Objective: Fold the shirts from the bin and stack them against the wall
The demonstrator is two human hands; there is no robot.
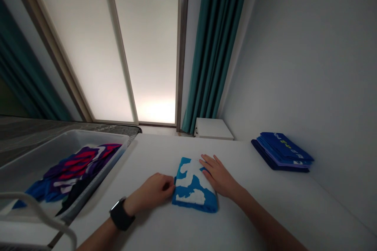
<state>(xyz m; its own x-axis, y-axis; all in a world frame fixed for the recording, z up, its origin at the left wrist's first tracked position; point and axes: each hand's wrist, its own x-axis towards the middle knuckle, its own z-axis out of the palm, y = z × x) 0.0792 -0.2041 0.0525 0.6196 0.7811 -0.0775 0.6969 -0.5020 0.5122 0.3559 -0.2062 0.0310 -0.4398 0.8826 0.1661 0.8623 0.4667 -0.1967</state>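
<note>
A folded blue and white cloth (193,188) lies on the white table (182,227) in front of me. My left hand (154,192), with a dark watch on its wrist, is closed at the cloth's left edge and pinches it. My right hand (218,176) lies flat with fingers stretched out, pressing on the cloth's right side.
A grey plastic bin (47,153) at the left holds crumpled purple, red and blue clothes (76,166). A stack of folded blue garments (281,152) sits at the table's far right by the wall. A small white cabinet (212,128) and teal curtains (215,47) stand behind the table.
</note>
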